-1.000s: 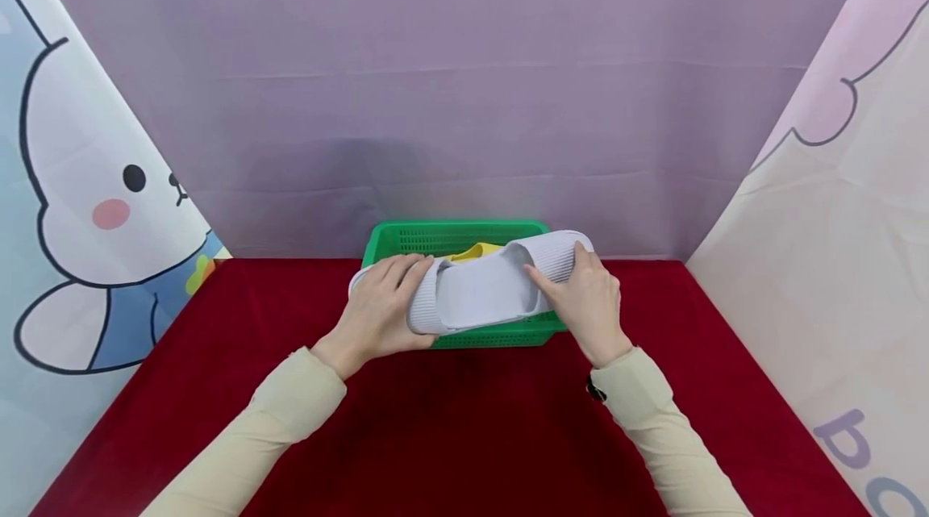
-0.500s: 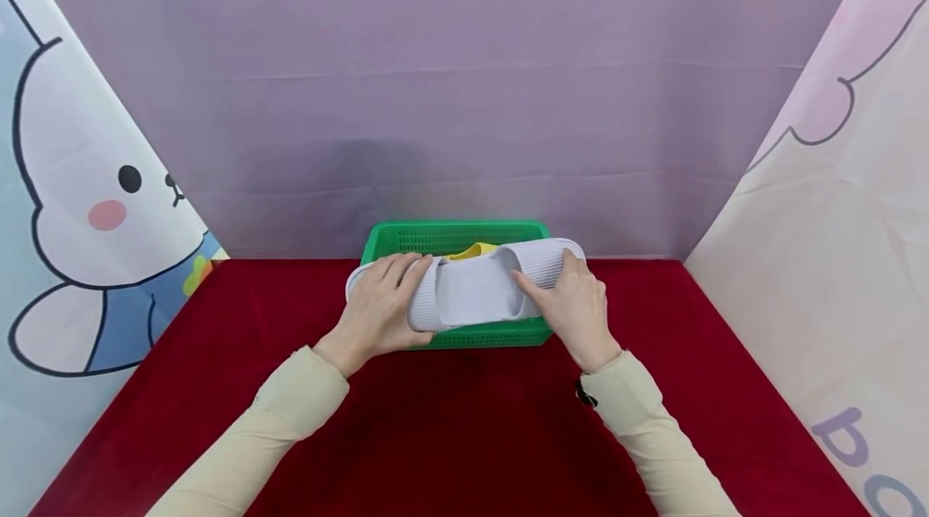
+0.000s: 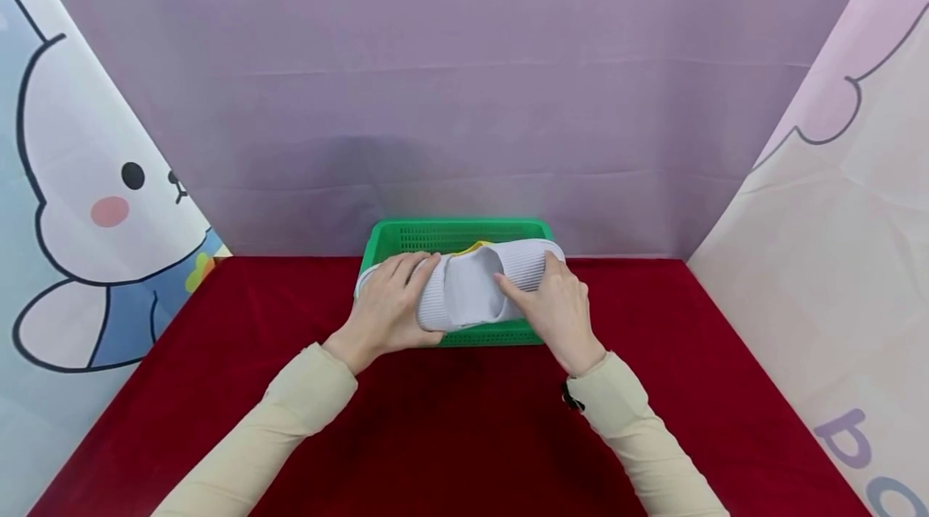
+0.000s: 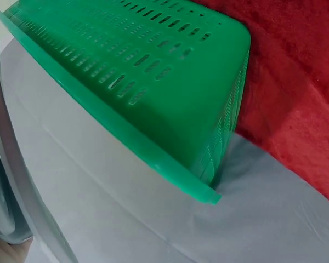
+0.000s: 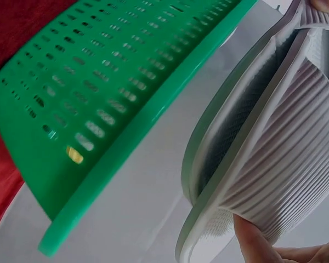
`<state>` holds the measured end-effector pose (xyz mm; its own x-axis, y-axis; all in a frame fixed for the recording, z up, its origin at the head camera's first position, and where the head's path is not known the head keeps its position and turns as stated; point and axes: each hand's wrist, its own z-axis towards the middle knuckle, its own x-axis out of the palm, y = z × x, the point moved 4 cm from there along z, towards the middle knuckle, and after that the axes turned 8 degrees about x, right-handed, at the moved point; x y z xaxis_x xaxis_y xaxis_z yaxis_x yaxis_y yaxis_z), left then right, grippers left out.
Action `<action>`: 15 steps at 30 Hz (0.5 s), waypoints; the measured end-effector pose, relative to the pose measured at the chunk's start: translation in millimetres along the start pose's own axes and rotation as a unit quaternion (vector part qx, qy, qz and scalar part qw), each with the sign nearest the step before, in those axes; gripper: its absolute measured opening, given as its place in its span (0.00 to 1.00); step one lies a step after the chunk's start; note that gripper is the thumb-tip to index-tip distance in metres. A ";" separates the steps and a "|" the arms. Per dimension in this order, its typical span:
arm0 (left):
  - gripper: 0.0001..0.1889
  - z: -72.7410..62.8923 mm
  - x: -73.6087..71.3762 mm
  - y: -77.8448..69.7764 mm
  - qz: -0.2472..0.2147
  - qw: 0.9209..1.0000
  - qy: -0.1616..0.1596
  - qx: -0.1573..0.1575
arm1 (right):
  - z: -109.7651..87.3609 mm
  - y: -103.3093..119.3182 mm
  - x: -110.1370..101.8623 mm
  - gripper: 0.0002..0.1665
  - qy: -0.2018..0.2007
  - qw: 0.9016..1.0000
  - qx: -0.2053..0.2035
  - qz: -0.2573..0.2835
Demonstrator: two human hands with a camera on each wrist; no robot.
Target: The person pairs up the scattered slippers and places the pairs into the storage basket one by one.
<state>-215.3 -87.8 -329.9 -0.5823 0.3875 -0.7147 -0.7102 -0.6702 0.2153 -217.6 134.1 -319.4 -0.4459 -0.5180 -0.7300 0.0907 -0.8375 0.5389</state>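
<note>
A pair of pale grey-white slide slippers [image 3: 473, 291] with ribbed straps is held level above the front of a green basket [image 3: 461, 222]. The two lie sole against sole lengthwise, partly overlapping, as the right wrist view of the slippers [image 5: 290, 153] suggests. My left hand [image 3: 388, 303] grips the left end, fingers over the strap and thumb below. At the other end, my right hand [image 3: 559, 311] pinches the ribbed strap, thumb at its opening. The left wrist view catches only a slipper edge [image 4: 16, 153] at the far left.
Something yellow [image 3: 473, 247] shows inside the basket behind the slippers, mostly hidden. The basket stands on a red cloth [image 3: 464, 428] at the back of the table. A purple backdrop [image 3: 464, 97] rises behind it, with printed cloth panels on both sides.
My right hand has moved left with its slipper end, so the held pair spans less width and overlaps more. My left hand has shifted slightly right. The basket has stayed put.
</note>
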 end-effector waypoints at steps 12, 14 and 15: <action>0.49 0.5 3.9 -2.9 0.012 1.000 -0.001 0.008 | -7.7 6.5 6.5 0.43 0.018 1.000 0.014 0.009; 0.49 0.0 4.4 -3.5 0.013 1.000 0.004 0.005 | -8.6 6.9 6.8 0.46 0.022 1.000 0.018 0.006; 0.49 -0.3 4.5 -3.7 0.013 1.000 0.005 0.003 | -9.0 7.0 6.9 0.47 0.023 1.000 0.018 0.005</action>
<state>-215.2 -83.7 -334.1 -0.5958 0.3639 -0.7160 -0.6978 -0.6760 0.2370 -212.0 123.1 -324.4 -0.4028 -0.5338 -0.7435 0.0617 -0.8263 0.5599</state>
